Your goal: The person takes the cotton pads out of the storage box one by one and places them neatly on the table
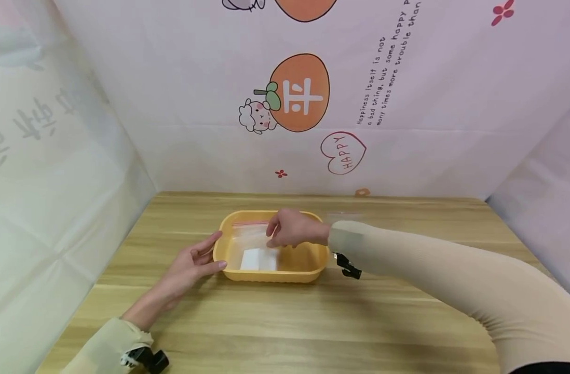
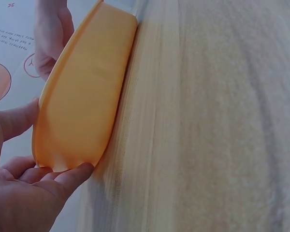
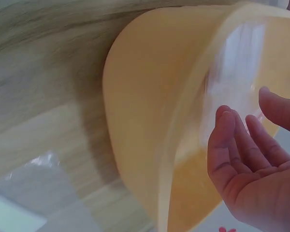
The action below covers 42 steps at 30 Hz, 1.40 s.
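Observation:
A yellow plastic basket [image 1: 275,277] stands on the wooden table. Inside its left half lies a clear zip bag [image 1: 249,234] with a pinkish strip along its top edge and a white flat piece [image 1: 258,259] in or under it. My left hand [image 1: 191,265] holds the basket's left end, thumb by the near corner and fingers round the far one; the left wrist view shows the thumb at the rim. Over the basket is my right hand [image 1: 292,228], fingers loosely bent. In the right wrist view a gap separates thumb and fingertips, with nothing visible between them.
Another clear plastic sheet or bag [image 3: 43,193] lies on the table right of the basket, partly behind the right forearm in the head view. A printed cloth [image 1: 196,130] hangs behind the table [image 1: 247,322], with pale cloth at both sides.

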Each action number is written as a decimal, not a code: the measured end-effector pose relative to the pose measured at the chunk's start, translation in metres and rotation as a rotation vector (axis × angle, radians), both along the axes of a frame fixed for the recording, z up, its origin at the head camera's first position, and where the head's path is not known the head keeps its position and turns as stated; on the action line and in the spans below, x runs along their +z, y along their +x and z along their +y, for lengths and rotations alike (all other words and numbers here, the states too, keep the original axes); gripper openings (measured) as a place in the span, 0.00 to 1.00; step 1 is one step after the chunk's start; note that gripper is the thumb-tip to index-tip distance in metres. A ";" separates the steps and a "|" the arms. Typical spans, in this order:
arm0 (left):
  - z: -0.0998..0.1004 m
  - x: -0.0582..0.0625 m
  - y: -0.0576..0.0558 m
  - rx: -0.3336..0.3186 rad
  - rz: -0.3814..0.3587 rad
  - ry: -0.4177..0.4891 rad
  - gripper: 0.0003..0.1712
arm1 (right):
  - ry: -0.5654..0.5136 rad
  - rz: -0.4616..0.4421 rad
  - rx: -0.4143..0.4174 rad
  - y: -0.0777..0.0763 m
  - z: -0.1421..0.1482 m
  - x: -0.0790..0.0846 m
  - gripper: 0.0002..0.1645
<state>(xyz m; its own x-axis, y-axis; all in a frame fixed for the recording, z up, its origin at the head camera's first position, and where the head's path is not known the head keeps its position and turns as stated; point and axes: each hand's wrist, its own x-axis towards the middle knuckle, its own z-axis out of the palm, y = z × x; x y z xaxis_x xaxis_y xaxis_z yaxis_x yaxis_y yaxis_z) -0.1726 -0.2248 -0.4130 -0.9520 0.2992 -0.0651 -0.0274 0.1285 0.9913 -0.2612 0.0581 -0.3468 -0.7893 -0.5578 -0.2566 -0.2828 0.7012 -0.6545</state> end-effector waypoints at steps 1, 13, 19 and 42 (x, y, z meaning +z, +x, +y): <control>0.000 0.000 -0.001 0.000 0.001 -0.001 0.50 | -0.008 -0.012 -0.006 0.001 -0.001 -0.001 0.13; -0.001 0.000 -0.002 0.003 -0.002 0.012 0.49 | -0.127 -0.072 -0.147 0.004 -0.016 -0.012 0.07; 0.000 0.000 -0.002 0.002 -0.003 0.009 0.49 | -0.227 -0.130 -0.192 0.003 -0.016 -0.016 0.08; -0.001 0.001 -0.002 -0.002 0.002 0.007 0.49 | -0.322 -0.242 -0.173 0.003 -0.023 -0.021 0.37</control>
<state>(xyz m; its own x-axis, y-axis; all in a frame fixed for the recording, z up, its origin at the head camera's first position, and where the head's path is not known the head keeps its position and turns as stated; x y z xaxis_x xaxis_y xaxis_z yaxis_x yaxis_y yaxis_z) -0.1750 -0.2253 -0.4124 -0.9515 0.3015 -0.0611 -0.0252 0.1214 0.9923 -0.2586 0.0350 -0.3681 -0.8170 -0.5040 -0.2800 0.0093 0.4741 -0.8804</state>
